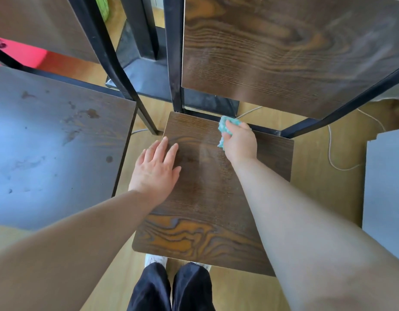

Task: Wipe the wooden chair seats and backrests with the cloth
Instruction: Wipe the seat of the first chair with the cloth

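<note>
Two hands are on the seat (207, 198): the left hand (157, 169) lies flat with straight fingers, and the right hand (240, 143) grips the bunched cloth (226, 124) at the back edge. Such a small wad may miss the corners and the backrest (283, 52).

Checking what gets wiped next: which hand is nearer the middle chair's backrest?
Right. The right hand, gripping the cloth, is at the rear edge of the seat below the backrest; the left hand rests flat farther forward.
</note>
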`<state>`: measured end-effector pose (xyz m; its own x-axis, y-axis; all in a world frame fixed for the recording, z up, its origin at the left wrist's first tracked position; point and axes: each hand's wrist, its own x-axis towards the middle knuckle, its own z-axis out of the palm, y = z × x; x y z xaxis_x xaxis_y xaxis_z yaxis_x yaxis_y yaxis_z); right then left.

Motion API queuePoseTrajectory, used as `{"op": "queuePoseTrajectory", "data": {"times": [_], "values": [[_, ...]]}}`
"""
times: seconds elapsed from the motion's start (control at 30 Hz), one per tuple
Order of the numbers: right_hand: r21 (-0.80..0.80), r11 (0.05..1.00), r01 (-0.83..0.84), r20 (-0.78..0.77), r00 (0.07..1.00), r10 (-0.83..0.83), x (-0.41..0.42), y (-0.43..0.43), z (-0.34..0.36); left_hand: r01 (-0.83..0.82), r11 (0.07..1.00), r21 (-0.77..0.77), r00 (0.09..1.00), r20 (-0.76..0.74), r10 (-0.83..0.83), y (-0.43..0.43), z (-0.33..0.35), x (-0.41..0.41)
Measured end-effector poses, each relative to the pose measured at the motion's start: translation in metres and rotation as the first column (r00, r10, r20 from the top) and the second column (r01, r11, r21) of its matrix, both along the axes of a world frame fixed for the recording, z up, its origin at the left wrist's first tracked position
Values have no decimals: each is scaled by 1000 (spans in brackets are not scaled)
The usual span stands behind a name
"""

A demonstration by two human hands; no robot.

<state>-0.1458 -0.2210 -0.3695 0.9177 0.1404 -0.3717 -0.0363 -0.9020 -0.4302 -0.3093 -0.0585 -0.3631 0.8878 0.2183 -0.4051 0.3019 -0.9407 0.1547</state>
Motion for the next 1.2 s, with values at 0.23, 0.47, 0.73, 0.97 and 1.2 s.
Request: {"op": "queuePoseTrajectory", "data": {"times": [0.23,0.47,0.73,0.97,1.2], "values": [[107,992,-73,-21,997,76,-29,9,-3,-35,999,-12,999,-18,34,-5,1,-18],[135,967,-215,-58,973,224,-90,2,-3,-53,998,-16,998,-45,52,-12,7,-51],[155,910,-384,-36,919,393,-172,-21,-2,-39,999,-14,994,-102,37,-23,10,-112],[170,885,-434,-95,886,453,-239,-37,1,-15,999,-33,990,-142,10,-36,12,-161],[224,889,-399,-130,892,434,-275,-41,2,-26,998,-53,987,-158,18,-40,13,-186]]}}
